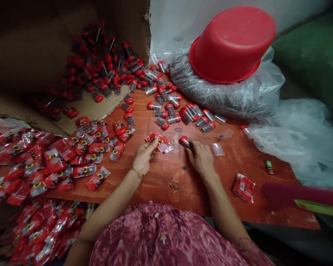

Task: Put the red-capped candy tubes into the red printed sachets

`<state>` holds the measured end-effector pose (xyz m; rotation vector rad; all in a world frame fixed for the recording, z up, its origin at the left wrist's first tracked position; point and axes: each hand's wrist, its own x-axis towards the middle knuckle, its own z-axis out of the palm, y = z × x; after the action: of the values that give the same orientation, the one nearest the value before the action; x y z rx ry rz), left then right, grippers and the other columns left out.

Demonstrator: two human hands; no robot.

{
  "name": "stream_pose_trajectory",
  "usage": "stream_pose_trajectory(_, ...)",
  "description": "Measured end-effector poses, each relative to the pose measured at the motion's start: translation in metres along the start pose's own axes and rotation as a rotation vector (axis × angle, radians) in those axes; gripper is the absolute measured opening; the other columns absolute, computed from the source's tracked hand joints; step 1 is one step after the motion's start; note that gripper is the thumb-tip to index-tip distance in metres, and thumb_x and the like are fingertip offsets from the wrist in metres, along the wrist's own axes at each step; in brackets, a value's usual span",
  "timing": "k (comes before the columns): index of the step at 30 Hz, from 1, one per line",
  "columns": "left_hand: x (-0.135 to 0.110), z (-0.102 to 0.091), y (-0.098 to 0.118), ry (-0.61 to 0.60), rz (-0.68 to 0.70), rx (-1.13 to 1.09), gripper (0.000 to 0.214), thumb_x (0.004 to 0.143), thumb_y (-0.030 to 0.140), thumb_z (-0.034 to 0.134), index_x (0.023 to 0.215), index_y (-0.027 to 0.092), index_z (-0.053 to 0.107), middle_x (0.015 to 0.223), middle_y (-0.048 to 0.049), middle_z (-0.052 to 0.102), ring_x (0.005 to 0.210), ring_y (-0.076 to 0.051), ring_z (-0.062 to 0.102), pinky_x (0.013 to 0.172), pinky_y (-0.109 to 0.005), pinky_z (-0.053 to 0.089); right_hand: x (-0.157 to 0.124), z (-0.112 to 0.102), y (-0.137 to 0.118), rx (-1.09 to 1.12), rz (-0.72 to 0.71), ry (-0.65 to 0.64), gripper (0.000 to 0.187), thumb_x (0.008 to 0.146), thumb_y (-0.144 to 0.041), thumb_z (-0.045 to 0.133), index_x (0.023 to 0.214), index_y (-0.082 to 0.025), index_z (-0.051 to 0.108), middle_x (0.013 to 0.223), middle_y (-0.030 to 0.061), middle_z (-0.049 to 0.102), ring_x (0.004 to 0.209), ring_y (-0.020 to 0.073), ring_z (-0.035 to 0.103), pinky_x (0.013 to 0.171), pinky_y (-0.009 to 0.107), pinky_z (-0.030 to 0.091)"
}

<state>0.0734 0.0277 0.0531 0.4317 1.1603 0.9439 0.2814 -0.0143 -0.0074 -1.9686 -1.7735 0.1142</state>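
My left hand (142, 157) pinches a red printed plastic packet (158, 142) just above the red-brown table (183, 184). My right hand (201, 159) is closed around a small clear vial with a red cap (184, 141), a little to the right of the packet. The two hands are close together near the middle of the table. A gold bangle sits on my left wrist.
Several red-capped vials (166, 107) lie scattered ahead and spill from a cardboard box (44, 55). Filled red packets (58, 159) pile at the left. An upturned red basin (231, 44) rests on a plastic bag at the back right. Empty clear bags (218, 149) and a folded red packet stack (243, 187) lie right.
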Motion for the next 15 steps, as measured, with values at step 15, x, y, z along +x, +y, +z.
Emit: stream_pose_trajectory(15,-0.008,-0.009,-0.002,-0.103,0.154,0.135,0.043,0.050,0.054,0.074,0.058,0.013,0.066,0.056,0.0001,0.062,0.055,-0.010,0.052,0.057,-0.023,0.039,-0.024,-0.026,-0.081,0.882,0.148,-0.130,0.025,0.080,-0.032,0.046,0.074,-0.018,0.066,0.059,-0.0003,0.060,0.048,0.0112,0.051,0.045,0.022,0.040)
